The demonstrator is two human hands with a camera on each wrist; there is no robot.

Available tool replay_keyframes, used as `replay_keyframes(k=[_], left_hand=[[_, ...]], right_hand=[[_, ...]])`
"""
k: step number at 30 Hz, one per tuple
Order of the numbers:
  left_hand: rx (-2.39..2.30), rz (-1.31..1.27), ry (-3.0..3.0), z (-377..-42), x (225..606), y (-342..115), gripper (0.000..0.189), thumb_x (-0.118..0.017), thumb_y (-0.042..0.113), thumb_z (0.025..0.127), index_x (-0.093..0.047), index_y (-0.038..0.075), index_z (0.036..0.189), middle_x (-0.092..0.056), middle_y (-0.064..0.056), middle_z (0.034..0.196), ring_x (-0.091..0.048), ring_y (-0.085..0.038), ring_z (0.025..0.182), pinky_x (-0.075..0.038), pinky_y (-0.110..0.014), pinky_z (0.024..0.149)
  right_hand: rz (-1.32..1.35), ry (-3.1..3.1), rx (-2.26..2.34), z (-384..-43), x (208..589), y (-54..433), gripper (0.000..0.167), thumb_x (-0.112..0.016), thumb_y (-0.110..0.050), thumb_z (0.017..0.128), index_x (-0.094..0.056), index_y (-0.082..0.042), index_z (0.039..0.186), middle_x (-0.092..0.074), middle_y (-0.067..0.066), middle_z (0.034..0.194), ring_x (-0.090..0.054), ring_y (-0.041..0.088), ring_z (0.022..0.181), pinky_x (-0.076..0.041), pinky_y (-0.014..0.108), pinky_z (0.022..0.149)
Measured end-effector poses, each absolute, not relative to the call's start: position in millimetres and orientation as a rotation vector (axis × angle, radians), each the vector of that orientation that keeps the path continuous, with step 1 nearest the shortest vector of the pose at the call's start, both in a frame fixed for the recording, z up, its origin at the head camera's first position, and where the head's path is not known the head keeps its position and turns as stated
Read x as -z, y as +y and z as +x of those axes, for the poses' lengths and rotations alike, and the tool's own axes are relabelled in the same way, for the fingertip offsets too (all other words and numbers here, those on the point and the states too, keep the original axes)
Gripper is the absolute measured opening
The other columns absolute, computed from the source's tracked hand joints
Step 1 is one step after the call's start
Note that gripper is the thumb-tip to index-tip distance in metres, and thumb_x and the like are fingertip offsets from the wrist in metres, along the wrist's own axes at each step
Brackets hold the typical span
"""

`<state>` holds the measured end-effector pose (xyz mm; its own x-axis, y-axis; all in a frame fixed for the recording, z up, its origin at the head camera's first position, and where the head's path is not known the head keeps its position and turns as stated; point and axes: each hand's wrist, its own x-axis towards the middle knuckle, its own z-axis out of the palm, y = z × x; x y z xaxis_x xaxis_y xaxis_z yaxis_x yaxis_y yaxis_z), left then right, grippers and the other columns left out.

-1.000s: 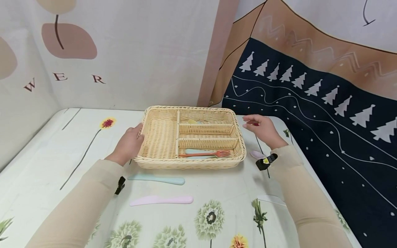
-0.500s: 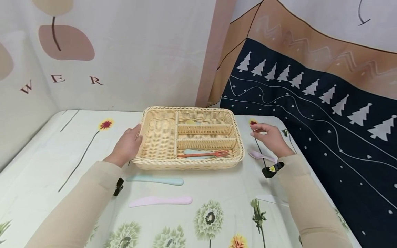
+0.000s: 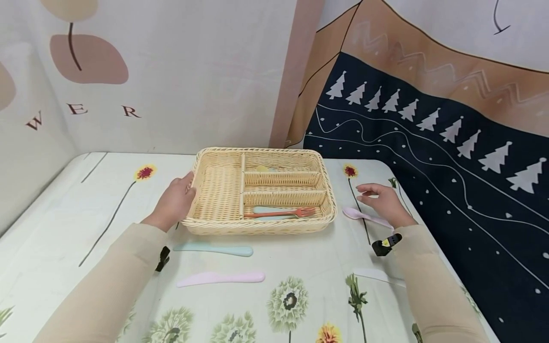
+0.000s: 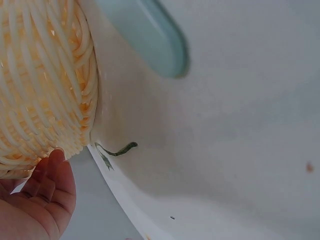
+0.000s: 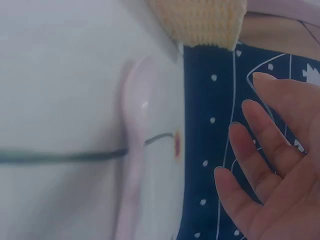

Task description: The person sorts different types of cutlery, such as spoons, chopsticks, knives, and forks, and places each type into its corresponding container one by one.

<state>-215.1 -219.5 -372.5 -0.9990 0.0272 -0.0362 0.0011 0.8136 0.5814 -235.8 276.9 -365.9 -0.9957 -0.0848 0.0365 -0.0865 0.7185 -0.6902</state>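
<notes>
A woven cutlery basket (image 3: pixel 218 190) with dividers stands on the table. My left hand (image 3: pixel 173 202) grips its left end; in the left wrist view the fingers (image 4: pixel 52 182) curl against the wicker side. My right hand (image 3: pixel 388 205) hovers empty, fingers loosely bent, above and beside a pink spoon (image 3: pixel 353 214) lying to the right of the basket. The front right compartment holds an orange fork (image 3: pixel 279 214) on top of light-blue cutlery (image 3: pixel 268 209). A yellow piece (image 3: pixel 262 168) shows partly in the back right compartment; its kind is hidden.
In front of the basket lie a light-blue knife (image 3: pixel 214 248) and a pink knife (image 3: pixel 220 278). A white knife-like piece (image 3: pixel 373 274) lies partly under the right forearm. The flower-print tablecloth (image 3: pixel 317 257) covers the table, with hanging cloths behind and right.
My right hand has moved away from the basket's right end, rightward and nearer to me, uncovering more of the pink spoon. My left hand stays at the basket.
</notes>
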Motion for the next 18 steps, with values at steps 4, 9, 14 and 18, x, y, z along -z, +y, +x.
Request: replay_keyframes(k=[4, 9, 14, 18], left_hand=[[-0.937, 0.023, 2.952, -215.3, 372.3, -219.5, 0.055, -0.031, 0.016, 0.105, -0.012, -0.005, 0.152, -0.039, -0.034, 0.13, -0.048, -0.035, 0.096, -0.046, -0.046, 0.083], [-0.939, 0.021, 2.946, -215.3, 372.5, -219.3, 0.055, -0.031, 0.017, 0.105, -0.011, -0.005, 0.152, -0.037, -0.034, 0.133, -0.047, -0.037, 0.103, -0.043, -0.052, 0.094], [-0.932, 0.026, 2.954, -215.6, 373.3, -219.8, 0.055, -0.031, 0.016, 0.105, -0.011, -0.005, 0.152, -0.038, -0.034, 0.132, -0.047, -0.037, 0.103, -0.043, -0.052, 0.094], [-0.928, 0.011, 2.95, -216.2, 373.7, -219.1, 0.055, -0.031, 0.017, 0.105, -0.011, -0.005, 0.152, -0.038, -0.034, 0.131, -0.047, -0.036, 0.101, -0.045, -0.05, 0.092]], right_hand=[[0.144, -2.934, -1.144, -231.4, 371.0, 281.8, 0.034, -0.063, -0.007, 0.092, -0.06, 0.006, 0.123, -0.06, 0.024, 0.125, -0.053, 0.038, 0.113, -0.04, 0.048, 0.098], [0.084, -2.982, -1.151, -228.8, 377.0, 287.3, 0.036, -0.063, -0.01, 0.092, -0.06, 0.004, 0.125, -0.059, 0.023, 0.127, -0.052, 0.036, 0.114, -0.044, 0.036, 0.087], [0.068, -3.029, -1.12, -227.0, 382.4, 291.9, 0.036, -0.062, -0.011, 0.092, -0.06, 0.004, 0.125, -0.058, 0.025, 0.127, -0.05, 0.038, 0.115, -0.044, 0.037, 0.085], [0.066, -3.074, -1.066, -225.4, 385.7, 294.3, 0.034, -0.062, -0.009, 0.092, -0.061, 0.004, 0.124, -0.057, 0.026, 0.127, -0.049, 0.04, 0.116, -0.045, 0.044, 0.088]])
